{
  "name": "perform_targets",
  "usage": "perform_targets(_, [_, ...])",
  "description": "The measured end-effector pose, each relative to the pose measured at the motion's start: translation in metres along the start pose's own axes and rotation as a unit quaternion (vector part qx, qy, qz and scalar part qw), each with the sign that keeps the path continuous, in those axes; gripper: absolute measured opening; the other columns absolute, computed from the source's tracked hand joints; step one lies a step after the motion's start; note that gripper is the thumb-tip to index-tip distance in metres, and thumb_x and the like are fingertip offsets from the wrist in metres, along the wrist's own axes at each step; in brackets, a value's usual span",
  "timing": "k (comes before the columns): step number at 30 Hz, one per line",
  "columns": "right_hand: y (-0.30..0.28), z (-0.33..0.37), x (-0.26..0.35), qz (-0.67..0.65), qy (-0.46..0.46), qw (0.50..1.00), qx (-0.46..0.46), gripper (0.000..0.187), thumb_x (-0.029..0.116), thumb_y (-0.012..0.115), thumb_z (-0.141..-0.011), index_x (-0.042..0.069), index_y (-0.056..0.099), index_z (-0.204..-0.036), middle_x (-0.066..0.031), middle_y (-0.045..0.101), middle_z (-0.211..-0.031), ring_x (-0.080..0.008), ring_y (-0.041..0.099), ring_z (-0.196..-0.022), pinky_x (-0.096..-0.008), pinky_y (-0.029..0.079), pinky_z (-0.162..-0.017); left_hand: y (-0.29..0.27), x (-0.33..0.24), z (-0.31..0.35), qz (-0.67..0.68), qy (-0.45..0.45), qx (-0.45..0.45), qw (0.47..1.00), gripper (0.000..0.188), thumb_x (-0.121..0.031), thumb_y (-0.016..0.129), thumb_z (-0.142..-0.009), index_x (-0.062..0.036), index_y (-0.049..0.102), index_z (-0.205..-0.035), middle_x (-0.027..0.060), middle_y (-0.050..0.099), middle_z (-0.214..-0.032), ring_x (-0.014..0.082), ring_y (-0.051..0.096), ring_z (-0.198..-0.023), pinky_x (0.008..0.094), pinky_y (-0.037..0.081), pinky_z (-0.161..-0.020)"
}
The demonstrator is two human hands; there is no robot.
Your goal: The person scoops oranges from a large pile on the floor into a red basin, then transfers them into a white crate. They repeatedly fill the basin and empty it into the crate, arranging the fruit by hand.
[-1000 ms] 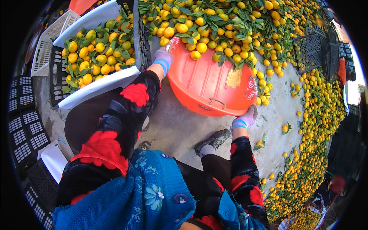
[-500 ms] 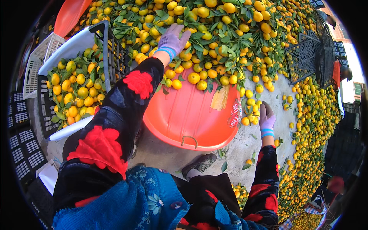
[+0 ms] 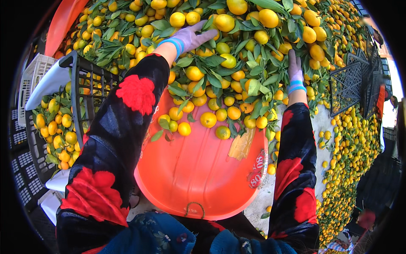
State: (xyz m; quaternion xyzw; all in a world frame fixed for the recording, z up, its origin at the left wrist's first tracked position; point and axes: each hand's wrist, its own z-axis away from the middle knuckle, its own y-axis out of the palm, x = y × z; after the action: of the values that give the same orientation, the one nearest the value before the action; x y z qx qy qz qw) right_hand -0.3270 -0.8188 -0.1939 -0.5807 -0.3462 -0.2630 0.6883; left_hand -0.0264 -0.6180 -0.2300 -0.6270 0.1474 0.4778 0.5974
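A heap of mandarins (image 3: 194, 73) with green leaves and stems spreads across the far side. Over it reaches my left hand (image 3: 192, 40), in a pale purple glove, fingers stretched out and resting on the fruit. My right hand (image 3: 295, 73), gloved alike, lies against the right side of the heap with its fingers extended among leaves and fruit. Between my arms, close to my body, is a large red-orange plastic scoop (image 3: 186, 182). Several mandarins lie on its far part, under the heap's edge. A brown tape patch (image 3: 242, 144) and a rope loop show on it.
To the left stands a black crate (image 3: 86, 91) of mandarins with a white liner (image 3: 48, 86), beside a white crate (image 3: 26, 91). Black crates (image 3: 347, 84) lie at the right, above more mandarins (image 3: 359, 144) spread along the floor. Another orange-red scoop (image 3: 63, 27) is at the far left.
My right hand has moved from beside the scoop, forward onto the heap. My left hand remains on the fruit, slightly further right. The view has shifted closer to the heap.
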Motion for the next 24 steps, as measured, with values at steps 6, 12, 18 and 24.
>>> perform_targets(6, [0.02,0.034,0.001,0.083,0.001,0.994,-0.069,0.099,0.056,0.071,-0.069,0.0,0.036,-0.143,-0.0259,0.049,-0.136,-0.0356,0.052,-0.122,-0.0406,0.037,-0.104,0.016,-0.023,-0.006,-0.007,-0.014,0.044,0.999,0.104,-0.076,0.058,-0.072,-0.0117,0.03,-0.149,0.0222,0.05,-0.137,0.0359,0.047,-0.128,0.0418,0.036,-0.107])
perform_targets(12, [0.037,0.1,-0.014,-0.079,-0.041,0.994,-0.056,0.081,0.027,0.077,-0.069,-0.004,0.044,-0.135,-0.0208,0.059,-0.124,-0.0283,0.057,-0.113,-0.0344,0.042,-0.099,0.089,-0.017,0.051,0.147,0.114,0.144,0.972,0.076,-0.052,0.069,-0.078,-0.0053,0.046,-0.133,0.0153,0.059,-0.125,0.0287,0.057,-0.109,0.0361,0.043,-0.095])
perform_targets(18, [0.045,0.246,-0.041,0.175,-0.083,0.958,0.209,0.061,0.034,0.07,-0.072,0.01,0.057,-0.127,-0.0241,0.059,-0.123,-0.0385,0.056,-0.114,-0.0413,0.044,-0.099,0.105,-0.001,0.178,-0.07,0.213,0.437,0.871,0.048,-0.049,0.06,-0.084,-0.0104,0.063,-0.114,0.0123,0.067,-0.11,0.034,0.059,-0.096,0.0427,0.046,-0.088])
perform_targets(24, [-0.031,0.242,-0.012,0.23,-0.053,0.75,0.618,0.038,0.037,0.067,-0.081,0.01,0.07,-0.109,-0.0146,0.07,-0.1,-0.0251,0.065,-0.099,-0.0357,0.048,-0.091,0.035,-0.02,0.137,-0.001,0.007,0.552,0.834,0.045,-0.043,0.069,-0.082,-0.011,0.069,-0.114,0.0042,0.069,-0.089,0.0141,0.061,-0.079,0.028,0.049,-0.07])
